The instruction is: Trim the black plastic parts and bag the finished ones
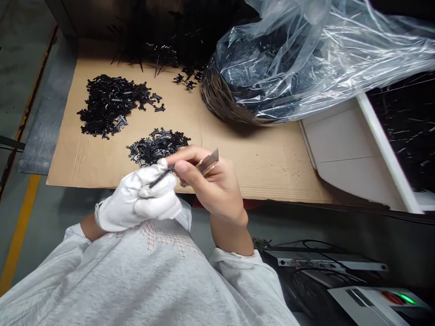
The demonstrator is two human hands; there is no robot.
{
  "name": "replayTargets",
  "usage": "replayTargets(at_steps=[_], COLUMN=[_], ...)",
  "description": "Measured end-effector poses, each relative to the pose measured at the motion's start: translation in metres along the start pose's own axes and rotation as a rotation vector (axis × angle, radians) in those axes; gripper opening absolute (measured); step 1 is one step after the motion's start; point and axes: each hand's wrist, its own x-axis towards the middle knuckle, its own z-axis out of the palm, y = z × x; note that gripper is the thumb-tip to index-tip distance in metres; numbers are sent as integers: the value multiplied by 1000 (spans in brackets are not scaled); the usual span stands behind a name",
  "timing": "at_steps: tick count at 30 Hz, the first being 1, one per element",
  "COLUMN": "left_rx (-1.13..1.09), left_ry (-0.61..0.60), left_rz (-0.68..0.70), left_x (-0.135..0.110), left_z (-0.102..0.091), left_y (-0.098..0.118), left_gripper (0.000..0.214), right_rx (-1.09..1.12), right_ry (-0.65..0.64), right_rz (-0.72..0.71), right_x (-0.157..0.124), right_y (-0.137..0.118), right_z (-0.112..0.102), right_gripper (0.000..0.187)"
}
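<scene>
Left hand (144, 197) pinches one part (160, 178), right hand (219, 188) a blade (210, 160); big pile (105, 105) at ten o'clock, small pile (159, 147) at twelve; I can't tell which is done.

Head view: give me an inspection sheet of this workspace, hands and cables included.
Surface: cardboard sheet.
Job's things: larger pile and smaller pile of black parts; thin black piece; flat metal tool.
Clutter: plastic bag with dark contents; white bin beside it.
Hands: gloved left hand holds the thin black piece; bare right hand holds the metal tool.
Cables: black cables, lower right.
Surroundings: yellow floor line; device with green light.
</scene>
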Motion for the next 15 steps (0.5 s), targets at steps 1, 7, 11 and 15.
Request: replayTargets(at_steps=[1, 7, 11, 15], left_rx=[-10, -143, -224, 22], left_ry=[-42, -135, -147, 12], left_rz=[-26, -84, -94, -46], left_x=[1, 5, 8, 17], left_z=[0, -2, -1, -10], left_y=[1, 2, 3, -3], left_gripper=[50, 46, 46, 45], right_rx=[-7, -70, -142, -123], right_ry=[23, 106, 129, 56], right_rz=[3, 24, 43, 53], right_x=[0, 0, -2, 2], right_y=[1, 2, 2, 5], right_z=[0, 7, 11, 3], right_gripper=[26, 30, 29, 26])
